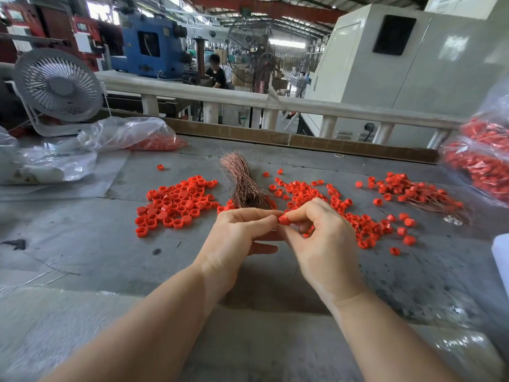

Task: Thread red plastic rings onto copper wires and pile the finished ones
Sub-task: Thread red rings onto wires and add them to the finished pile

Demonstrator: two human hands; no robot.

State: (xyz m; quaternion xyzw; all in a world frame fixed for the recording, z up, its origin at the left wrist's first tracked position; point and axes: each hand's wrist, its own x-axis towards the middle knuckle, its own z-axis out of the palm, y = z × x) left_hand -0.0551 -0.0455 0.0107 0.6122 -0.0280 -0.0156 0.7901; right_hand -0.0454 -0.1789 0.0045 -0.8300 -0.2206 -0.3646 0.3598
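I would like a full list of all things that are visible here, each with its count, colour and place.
loose rings: many, red, pile left of centre on the table
second ring pile: many, red, right of centre
copper wires: one bundle, copper, between the two piles
finished pieces: a heap, red with thin wires, far right
bags of red parts: clear plastic, right edge
bag: one, clear, holding red parts, back left
fan: one, white, back left
table: one, grey
held ring: one, red, between both hands
left hand: pinches the ring
right hand: pinches the ring

red ring (pixel 284 220) pinched between hands, copper wire bundle (pixel 243 180) behind
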